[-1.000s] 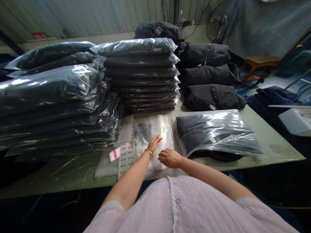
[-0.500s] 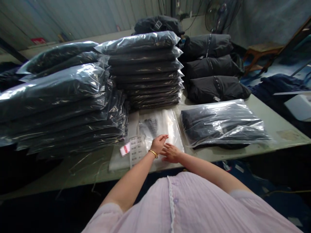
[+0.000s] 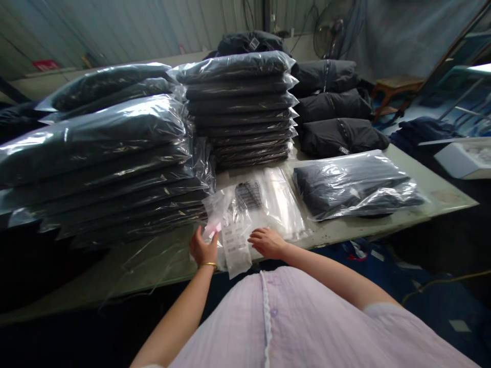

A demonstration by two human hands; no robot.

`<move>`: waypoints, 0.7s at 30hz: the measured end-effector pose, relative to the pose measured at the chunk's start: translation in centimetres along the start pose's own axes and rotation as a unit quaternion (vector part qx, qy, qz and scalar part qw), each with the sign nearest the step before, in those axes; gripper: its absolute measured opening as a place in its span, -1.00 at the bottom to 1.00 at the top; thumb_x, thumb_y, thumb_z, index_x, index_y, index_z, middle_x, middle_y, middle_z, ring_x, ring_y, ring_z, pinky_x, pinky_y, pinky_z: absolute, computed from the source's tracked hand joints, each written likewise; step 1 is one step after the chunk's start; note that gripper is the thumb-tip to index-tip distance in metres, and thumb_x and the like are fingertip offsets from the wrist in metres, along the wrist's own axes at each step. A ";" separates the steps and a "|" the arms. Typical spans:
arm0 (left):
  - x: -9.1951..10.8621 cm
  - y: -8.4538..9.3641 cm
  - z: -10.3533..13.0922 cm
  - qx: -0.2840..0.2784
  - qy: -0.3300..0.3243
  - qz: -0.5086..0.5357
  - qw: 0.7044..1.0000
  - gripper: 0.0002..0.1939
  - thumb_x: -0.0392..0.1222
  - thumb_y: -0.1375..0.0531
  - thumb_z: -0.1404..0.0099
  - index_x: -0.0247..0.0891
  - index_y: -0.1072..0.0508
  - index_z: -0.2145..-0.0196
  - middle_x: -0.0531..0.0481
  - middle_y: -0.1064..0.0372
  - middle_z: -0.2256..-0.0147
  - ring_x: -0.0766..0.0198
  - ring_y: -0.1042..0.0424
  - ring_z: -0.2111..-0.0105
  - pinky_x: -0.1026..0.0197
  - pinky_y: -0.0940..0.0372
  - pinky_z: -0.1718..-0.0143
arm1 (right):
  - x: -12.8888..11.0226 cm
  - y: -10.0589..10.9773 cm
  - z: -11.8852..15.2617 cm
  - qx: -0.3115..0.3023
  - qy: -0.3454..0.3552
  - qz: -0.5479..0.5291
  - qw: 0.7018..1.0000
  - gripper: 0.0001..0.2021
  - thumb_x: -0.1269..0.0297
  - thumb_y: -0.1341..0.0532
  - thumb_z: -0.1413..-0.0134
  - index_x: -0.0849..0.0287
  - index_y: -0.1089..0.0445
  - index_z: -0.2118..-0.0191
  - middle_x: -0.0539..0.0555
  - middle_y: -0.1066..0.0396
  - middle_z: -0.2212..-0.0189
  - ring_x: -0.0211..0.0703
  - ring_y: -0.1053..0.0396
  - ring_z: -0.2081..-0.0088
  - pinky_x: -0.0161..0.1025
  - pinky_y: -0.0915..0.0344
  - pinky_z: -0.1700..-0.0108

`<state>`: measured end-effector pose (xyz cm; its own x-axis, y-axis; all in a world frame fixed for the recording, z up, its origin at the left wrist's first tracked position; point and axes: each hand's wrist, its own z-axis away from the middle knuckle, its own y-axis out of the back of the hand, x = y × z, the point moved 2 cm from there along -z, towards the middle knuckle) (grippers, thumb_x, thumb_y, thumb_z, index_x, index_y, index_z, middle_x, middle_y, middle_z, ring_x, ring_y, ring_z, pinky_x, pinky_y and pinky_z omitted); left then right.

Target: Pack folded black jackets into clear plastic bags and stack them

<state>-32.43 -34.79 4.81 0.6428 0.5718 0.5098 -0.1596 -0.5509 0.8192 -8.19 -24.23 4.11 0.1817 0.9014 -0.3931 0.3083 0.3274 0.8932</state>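
Bagged stacks (image 3: 103,128) at ten and eleven o'clock look done; black bundles (image 3: 341,137) at one look unbagged, flat clear bags (image 3: 284,199) lie nearer at twelve; left hand (image 3: 203,249) curves around a pink slip (image 3: 212,230) (grip unclear), right hand (image 3: 267,243) loosely open

1. The light on me is dim and cool, its source unclear.
2. White glare streaks the bags (image 3: 126,122).
3. Deep shadow lies under my table (image 3: 448,191).
4. Wide-angle distortion stretches the edges; the fan (image 3: 325,37) looks soft.
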 end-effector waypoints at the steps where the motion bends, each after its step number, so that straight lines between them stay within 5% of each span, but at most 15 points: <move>1: -0.9 0.0 -0.1 -0.008 0.028 -0.016 0.999 -0.22 0.14 -0.25 -0.13 -0.35 -0.23 -0.20 -0.37 -0.26 -0.15 -0.09 -0.24 -0.18 -0.08 -0.18 -0.12 | -0.7 -0.4 -0.4 -0.009 0.010 -0.002 1.000 -0.71 0.24 -0.07 -0.29 0.14 -0.41 -0.03 0.16 -0.46 0.09 -0.05 -0.33 0.01 -0.11 -0.24 0.00; 3: -2.5 -0.4 -0.5 -0.084 0.088 -0.038 0.992 -0.16 0.15 -0.33 -0.01 -0.34 -0.28 -0.16 -0.40 -0.38 -0.04 -0.17 -0.36 -0.05 -0.11 -0.27 0.02 | -1.9 -1.4 -0.9 -0.029 0.021 -0.004 0.999 -0.72 0.24 -0.08 -0.27 0.14 -0.44 0.01 0.15 -0.48 0.17 -0.08 -0.36 0.09 -0.15 -0.26 0.05; 5: -3.5 -1.1 -0.9 -0.178 0.122 -0.037 0.976 -0.39 0.11 -0.32 -0.05 -0.28 -0.44 0.01 -0.30 -0.51 0.14 -0.14 -0.47 0.11 -0.06 -0.32 0.16 | -2.9 -2.3 -1.2 -0.051 0.028 -0.004 0.998 -0.73 0.24 -0.09 -0.25 0.14 -0.47 0.06 0.14 -0.49 0.24 -0.10 -0.38 0.16 -0.18 -0.27 0.09; 7: -3.4 -1.9 -1.3 -0.230 0.123 0.006 0.965 -0.64 0.05 -0.25 -0.14 -0.25 -0.53 0.20 -0.21 -0.55 0.30 -0.06 -0.51 0.21 0.03 -0.33 0.24 | -3.9 -3.1 -1.4 -0.074 0.036 -0.010 0.997 -0.74 0.23 -0.09 -0.24 0.11 -0.48 0.08 0.12 -0.50 0.28 -0.12 -0.40 0.21 -0.21 -0.28 0.12; 9: -2.2 -2.8 -1.4 -0.255 0.129 0.116 0.951 -0.67 0.04 -0.20 -0.19 -0.26 -0.54 0.25 -0.16 -0.55 0.37 0.04 -0.52 0.27 0.11 -0.33 0.30 | -4.8 -3.6 -1.4 -0.096 0.049 -0.022 0.994 -0.73 0.20 -0.10 -0.24 0.07 -0.47 0.05 0.09 -0.52 0.29 -0.13 -0.41 0.21 -0.23 -0.28 0.13; 13: 1.6 -4.3 -1.0 -0.318 0.175 0.424 0.830 -0.54 0.04 -0.24 -0.16 -0.26 -0.46 0.05 -0.12 -0.55 0.26 0.20 -0.53 0.29 0.23 -0.37 0.33 | -5.8 -4.0 -1.9 -0.111 0.025 -0.061 0.992 -0.56 0.14 -0.12 -0.22 0.00 -0.28 -0.21 0.08 -0.53 0.20 -0.11 -0.45 0.22 -0.22 -0.31 0.15; 16: 2.8 -4.7 -0.6 -0.347 0.169 0.515 0.765 -0.57 -0.03 -0.30 -0.12 -0.22 -0.45 0.06 -0.11 -0.51 0.13 0.26 -0.52 0.24 0.22 -0.41 0.24 | -4.4 -4.3 -2.5 -0.055 -0.078 -0.101 0.990 -0.36 0.13 -0.11 -0.23 0.07 0.04 -0.37 0.16 -0.44 -0.01 -0.08 -0.45 0.12 -0.19 -0.33 0.08; 18: 2.1 -4.8 -0.4 -0.337 0.175 0.476 0.794 -0.59 -0.08 -0.29 -0.13 -0.22 -0.45 0.06 -0.11 -0.49 0.08 0.25 -0.51 0.20 0.23 -0.41 0.26 | -2.3 -4.5 -2.7 -0.003 -0.172 -0.126 0.977 -0.33 0.18 -0.13 -0.23 0.11 0.10 -0.39 0.22 -0.33 -0.14 -0.07 -0.41 0.03 -0.16 -0.31 0.01; 21: -0.6 -4.5 0.3 -0.287 0.208 0.317 0.880 -0.62 -0.13 -0.28 -0.14 -0.24 -0.44 0.07 -0.13 -0.49 0.11 0.23 -0.52 0.25 0.29 -0.37 0.40 | 0.9 -4.9 -2.4 0.035 -0.289 -0.174 0.941 -0.36 0.30 -0.15 -0.20 0.14 0.02 -0.36 0.28 -0.17 -0.24 -0.12 -0.44 0.07 -0.17 -0.34 0.00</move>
<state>-31.82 -32.81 0.71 -0.0219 0.4993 0.8662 -0.8166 -0.5088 0.2726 -11.78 -24.36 -0.05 0.5302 0.4320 -0.7295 0.4991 0.5366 0.6805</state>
